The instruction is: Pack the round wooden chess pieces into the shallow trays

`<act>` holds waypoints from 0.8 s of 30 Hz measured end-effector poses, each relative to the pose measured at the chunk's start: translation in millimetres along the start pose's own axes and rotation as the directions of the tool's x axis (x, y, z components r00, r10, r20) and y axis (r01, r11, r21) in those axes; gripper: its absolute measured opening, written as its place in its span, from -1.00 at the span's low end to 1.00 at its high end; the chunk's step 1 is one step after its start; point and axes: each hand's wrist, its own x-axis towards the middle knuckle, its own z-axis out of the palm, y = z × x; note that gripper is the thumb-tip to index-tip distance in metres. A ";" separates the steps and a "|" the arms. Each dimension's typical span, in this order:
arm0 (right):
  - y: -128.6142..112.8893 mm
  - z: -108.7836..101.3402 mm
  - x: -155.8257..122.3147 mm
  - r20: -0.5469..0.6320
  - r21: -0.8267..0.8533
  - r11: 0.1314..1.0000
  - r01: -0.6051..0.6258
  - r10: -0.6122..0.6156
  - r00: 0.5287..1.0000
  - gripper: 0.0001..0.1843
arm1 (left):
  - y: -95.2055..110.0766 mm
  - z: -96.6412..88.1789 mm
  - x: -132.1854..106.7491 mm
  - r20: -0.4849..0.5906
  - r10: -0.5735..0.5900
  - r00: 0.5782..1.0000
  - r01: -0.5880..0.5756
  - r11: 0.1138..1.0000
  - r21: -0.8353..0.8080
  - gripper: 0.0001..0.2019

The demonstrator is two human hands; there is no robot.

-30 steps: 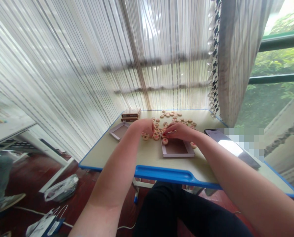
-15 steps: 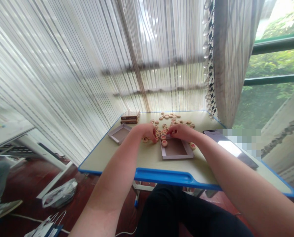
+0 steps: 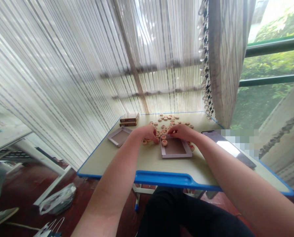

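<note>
Round wooden Chinese chess pieces (image 3: 163, 127) with painted characters lie scattered over the desk. A shallow open box tray (image 3: 175, 155) stands near me, with two red-marked pieces (image 3: 164, 142) at its left inner side. My left hand (image 3: 149, 133) reaches down just left of the tray, fingers curled and closed round a piece at the tray's left edge. My right hand (image 3: 181, 131) hovers over the tray's far rim, thumb and fingers bent together near the pieces. What its fingertips hold, if anything, is hidden.
A second shallow tray or lid (image 3: 119, 136) lies at left, in front of stacked brown boxes (image 3: 129, 119). A phone-like dark slab (image 3: 228, 148) rests on the right side. Blue edging with a pen groove (image 3: 164, 177) borders the desk front. Curtains (image 3: 161, 82) hang behind.
The view has shifted slightly. My left hand has moved a little right toward the tray's edge. My right hand stays over the far rim, and the two pieces remain inside the tray.
</note>
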 end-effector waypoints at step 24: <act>-7.0 -3.0 -4.4 0.045 0.147 0.983 -0.114 0.108 0.993 -0.32 | 29.2 -10.5 -28.4 0.040 0.357 0.933 -0.349 0.929 -0.124 -0.65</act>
